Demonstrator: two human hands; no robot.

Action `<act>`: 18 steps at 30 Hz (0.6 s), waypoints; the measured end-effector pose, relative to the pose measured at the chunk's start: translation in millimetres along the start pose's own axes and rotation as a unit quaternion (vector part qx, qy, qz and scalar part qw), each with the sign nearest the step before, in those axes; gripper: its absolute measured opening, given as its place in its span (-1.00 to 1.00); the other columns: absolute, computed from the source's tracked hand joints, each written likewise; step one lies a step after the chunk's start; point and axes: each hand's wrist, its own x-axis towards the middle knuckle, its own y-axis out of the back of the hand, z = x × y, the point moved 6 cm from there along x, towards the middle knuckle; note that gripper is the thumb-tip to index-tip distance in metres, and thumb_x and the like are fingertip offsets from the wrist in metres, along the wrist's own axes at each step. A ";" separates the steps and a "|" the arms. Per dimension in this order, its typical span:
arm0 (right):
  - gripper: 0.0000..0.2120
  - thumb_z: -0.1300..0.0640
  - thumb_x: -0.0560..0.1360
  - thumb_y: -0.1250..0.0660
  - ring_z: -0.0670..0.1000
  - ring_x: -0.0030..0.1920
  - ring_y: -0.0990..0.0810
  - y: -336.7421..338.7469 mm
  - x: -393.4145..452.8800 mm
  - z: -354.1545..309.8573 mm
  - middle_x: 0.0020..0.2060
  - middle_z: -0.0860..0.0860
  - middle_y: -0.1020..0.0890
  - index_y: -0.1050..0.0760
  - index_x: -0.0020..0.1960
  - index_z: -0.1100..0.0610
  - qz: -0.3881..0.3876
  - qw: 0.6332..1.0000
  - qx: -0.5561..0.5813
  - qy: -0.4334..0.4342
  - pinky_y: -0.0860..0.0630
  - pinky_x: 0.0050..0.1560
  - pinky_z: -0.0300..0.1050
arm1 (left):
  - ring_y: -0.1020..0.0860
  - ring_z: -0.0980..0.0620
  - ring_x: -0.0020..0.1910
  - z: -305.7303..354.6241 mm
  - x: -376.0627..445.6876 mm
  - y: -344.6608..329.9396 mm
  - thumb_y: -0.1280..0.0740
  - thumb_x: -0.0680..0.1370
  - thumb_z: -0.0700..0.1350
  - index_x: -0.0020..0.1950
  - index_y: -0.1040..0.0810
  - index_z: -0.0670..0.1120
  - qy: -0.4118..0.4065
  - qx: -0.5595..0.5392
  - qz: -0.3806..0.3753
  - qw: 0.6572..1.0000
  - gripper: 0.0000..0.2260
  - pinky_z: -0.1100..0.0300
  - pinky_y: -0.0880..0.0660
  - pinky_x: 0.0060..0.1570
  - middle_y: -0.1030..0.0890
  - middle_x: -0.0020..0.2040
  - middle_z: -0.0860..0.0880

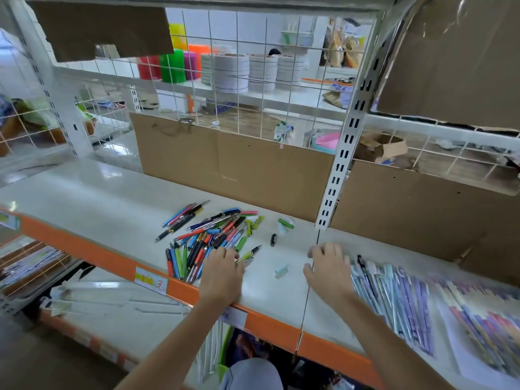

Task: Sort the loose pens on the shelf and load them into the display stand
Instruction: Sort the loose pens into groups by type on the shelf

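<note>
The left hand [222, 270] lies at the edge of the loose pens [208, 235] heaped on the white shelf [98, 209]; its fingers curl around a lime-green pen [249, 254]. The right hand [329, 267] rests open, fingers spread, just beside bundles of packaged pens [399, 302].

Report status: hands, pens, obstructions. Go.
Left hand on the pen pile, fingers on a green pen; grip unclear. Right hand open, flat on shelf beside packaged pens. No display stand in view. Loose caps between hands.
</note>
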 end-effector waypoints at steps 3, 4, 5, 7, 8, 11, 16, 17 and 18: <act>-0.76 0.08 0.59 -0.09 0.03 0.23 -0.34 -10.8 24.9 -36.4 0.15 -0.01 -0.43 -0.41 0.21 0.07 -0.001 0.996 0.057 0.073 -0.30 0.16 -0.10 | -0.37 0.04 0.04 0.7 -0.5 -1.3 -0.14 0.61 0.05 0.13 -0.45 -0.05 0.003 0.014 -0.014 1.000 -0.77 0.19 -0.32 0.06 -0.44 0.04 0.01; -0.76 0.09 0.60 -0.09 0.03 0.24 -0.35 -14.9 35.8 -47.2 0.16 -0.01 -0.44 -0.43 0.20 0.08 -0.005 0.993 0.079 0.090 -0.31 0.18 -0.10 | -0.36 0.05 0.04 1.3 -1.0 -1.6 -0.16 0.61 0.06 0.12 -0.44 -0.04 0.004 0.017 -0.015 1.000 -0.78 0.20 -0.31 0.05 -0.42 0.02 0.02; -0.76 0.12 0.61 -0.09 0.04 0.25 -0.36 -19.5 48.2 -57.3 0.17 0.00 -0.46 -0.44 0.21 0.10 -0.009 0.990 0.099 0.105 -0.33 0.19 -0.08 | -0.35 0.06 0.02 1.6 -1.8 -1.3 -0.17 0.60 0.06 0.10 -0.42 -0.04 0.006 0.016 -0.013 1.000 -0.80 0.21 -0.31 0.05 -0.40 0.00 0.03; -0.72 0.22 0.61 -0.08 0.08 0.29 -0.36 -27.4 74.3 -74.9 0.23 0.04 -0.46 -0.43 0.26 0.13 -0.020 0.986 0.113 0.125 -0.32 0.21 -0.07 | -0.34 0.07 -0.01 1.5 -3.2 -0.9 -0.17 0.60 0.05 0.07 -0.41 -0.03 0.013 0.006 -0.009 1.000 -0.83 0.21 -0.32 0.06 -0.37 -0.04 0.06; -0.67 0.29 0.59 -0.07 0.09 0.30 -0.34 -30.3 86.4 -82.4 0.28 0.05 -0.44 -0.41 0.30 0.14 -0.024 0.984 0.114 0.132 -0.30 0.22 -0.07 | -0.33 0.07 -0.03 1.6 -3.6 0.1 -0.18 0.61 0.03 0.05 -0.40 -0.03 0.014 0.000 -0.005 1.000 -0.85 0.22 -0.32 0.05 -0.35 -0.06 0.06; -0.51 0.42 0.53 -0.05 0.09 0.36 -0.28 -41.8 114.4 -97.4 0.39 0.03 -0.35 -0.31 0.41 0.13 -0.055 0.983 0.097 0.147 -0.30 0.30 -0.06 | -0.31 0.06 -0.06 2.3 -3.3 2.1 -0.13 0.63 0.00 0.03 -0.38 -0.04 0.007 -0.012 0.003 1.000 -0.87 0.23 -0.27 0.00 -0.35 -0.07 0.06; -0.63 0.30 0.54 -0.18 0.12 0.32 -0.30 -54.3 123.6 -94.7 0.27 0.11 -0.37 -0.36 0.33 0.13 -0.059 0.988 -0.053 0.134 -0.32 0.24 0.02 | -0.30 0.04 -0.07 -0.1 -2.1 4.5 -0.05 0.65 -0.04 0.05 -0.39 -0.06 0.003 -0.007 0.008 1.000 -0.83 0.21 -0.27 0.00 -0.33 -0.08 0.05; -0.66 0.27 0.55 -0.19 0.13 0.31 -0.31 -52.6 122.2 -92.3 0.23 0.11 -0.39 -0.37 0.31 0.13 -0.055 0.987 -0.064 0.135 -0.32 0.24 0.03 | -0.31 0.04 -0.07 -0.1 -2.3 4.5 -0.05 0.65 -0.05 0.04 -0.39 -0.06 0.002 -0.006 0.008 1.000 -0.84 0.20 -0.27 0.00 -0.34 -0.08 0.04; -0.70 0.25 0.56 -0.17 0.13 0.28 -0.34 -47.5 119.0 -90.2 0.20 0.12 -0.41 -0.39 0.28 0.14 -0.048 0.988 -0.056 0.137 -0.33 0.23 0.01 | -0.31 0.03 -0.08 0.2 -2.6 4.7 -0.05 0.65 -0.06 0.03 -0.39 -0.05 0.003 -0.008 0.009 1.000 -0.84 0.20 -0.27 -0.01 -0.36 -0.09 0.04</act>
